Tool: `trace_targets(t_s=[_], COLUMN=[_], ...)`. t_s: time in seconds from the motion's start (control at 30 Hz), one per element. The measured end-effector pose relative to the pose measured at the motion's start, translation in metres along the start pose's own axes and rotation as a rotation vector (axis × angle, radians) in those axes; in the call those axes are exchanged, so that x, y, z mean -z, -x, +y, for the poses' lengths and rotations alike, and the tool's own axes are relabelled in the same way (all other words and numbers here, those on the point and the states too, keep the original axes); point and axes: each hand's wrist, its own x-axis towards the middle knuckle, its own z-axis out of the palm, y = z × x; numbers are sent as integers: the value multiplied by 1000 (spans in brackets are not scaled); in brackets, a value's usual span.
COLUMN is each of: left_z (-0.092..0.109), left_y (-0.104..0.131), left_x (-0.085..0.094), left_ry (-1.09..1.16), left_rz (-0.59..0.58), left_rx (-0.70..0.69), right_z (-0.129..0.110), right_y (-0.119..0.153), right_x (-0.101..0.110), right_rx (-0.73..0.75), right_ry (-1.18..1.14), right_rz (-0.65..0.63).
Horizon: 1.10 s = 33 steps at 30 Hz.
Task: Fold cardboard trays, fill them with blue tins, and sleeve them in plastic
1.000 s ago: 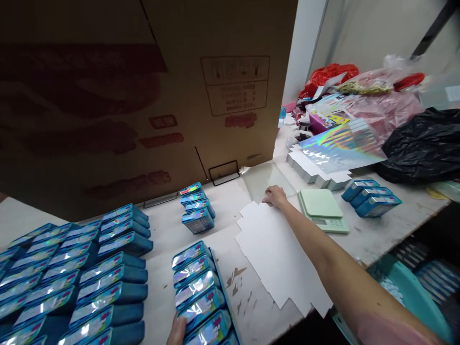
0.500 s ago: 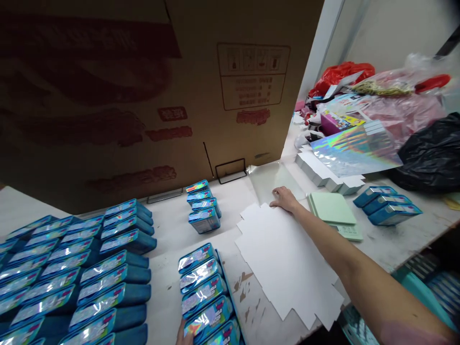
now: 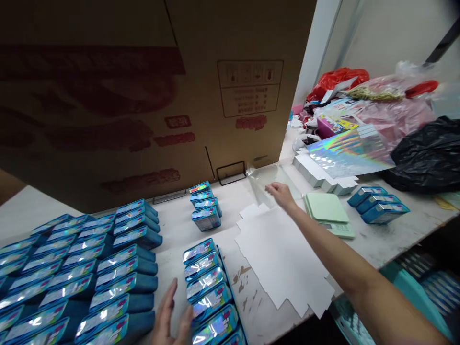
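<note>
The left hand point(image 3: 173, 318) is spread open at eight o'clock of the blue packs point(image 3: 210, 292). The right hand point(image 3: 269, 188) bunches its fingers over clear film point(image 3: 287, 176), grip unclear.

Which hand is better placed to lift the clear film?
Right, I'd say: the right hand has its fingertips at the clear film, while the left hand is open beside the blue packs, farther off.

**Pack block point(image 3: 82, 273) left, scale point(image 3: 327, 208) right on desk point(image 3: 172, 254)**

A carton point(image 3: 143, 115) stands behind the pack block. Card sheets point(image 3: 280, 258) lie between a pack row point(image 3: 212, 299) and the scale; three packs point(image 3: 379, 206) sit right of it, before a bag point(image 3: 427, 155).
</note>
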Motion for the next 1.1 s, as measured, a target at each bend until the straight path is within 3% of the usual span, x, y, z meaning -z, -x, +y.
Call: trace_targets(t_s=[0.1,0.17,0.23,0.33,0.47,0.57,0.7,0.8,0.93,1.03,1.1], left_z=[38,55,63,63,57,54,49,49,46,37,32], left_y=[0,2,9,23,41,46,48,53,66,73,76], left_x=[-1,-10,-21,-27,-11,3,15,21,32,41,46], left_ry=[59,195,298,392,426,372,135,-98,-247,-310,-423], left_rz=[-84,-218,-292,-280,-245,-232,-120,-61,-218,-346,-296], left_rx=[-148,-100,-12,48,91,47,-240,-431,-539,-516,-543], right_z=[-62,-90,-103,-104,-93,-87,-91,-101,-105,-103,-104], right_y=[76,126,164,195,216,234,253,257,250,245,249], right_x=[-17,-30,-40,-45,-32,-21,-16,-18,-22,-23,-25], right_rx=[395,537,597,632,801,856,769,611,471,533,675], right_ry=[-103,-95,-69,-38,41,156,157,30,27,244,408], right_rz=[-20,-90,-139,-183,-282,-279,-299,-331,-382,-209,-60])
